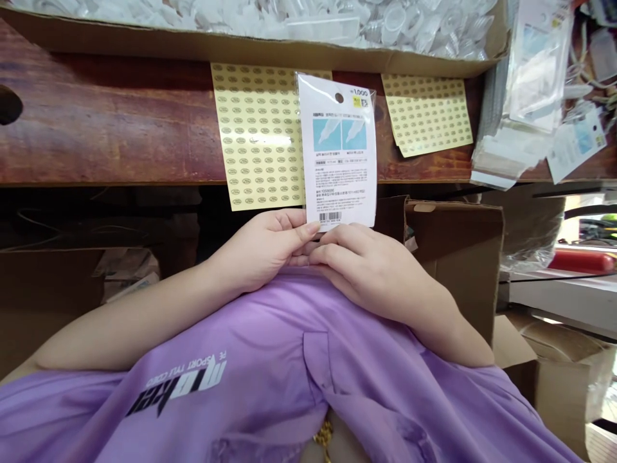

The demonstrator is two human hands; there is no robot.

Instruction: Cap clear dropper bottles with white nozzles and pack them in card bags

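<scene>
A white printed product card [344, 145] in a clear plastic sleeve stands upright before me, its barcode edge down and its hang hole at the top. My left hand [279, 247] is closed on the card's lower left corner, thumb on the front. At the bottom edge, my right hand [359, 263] has its fingers curled in and pressed against the lower end of the package. Its fingertips are partly hidden, so what they pinch there is hard to see. Behind the card lies a yellow sheet of small oval stickers [260, 135].
Another yellow sticker sheet [429, 116] lies to the right on the wooden table [120, 122]. Along the back, a cardboard tray [193, 48] holds many clear plastic pieces. Packaged cards [537, 71] are piled at the right. An open cardboard box [453, 257] stands below the table edge.
</scene>
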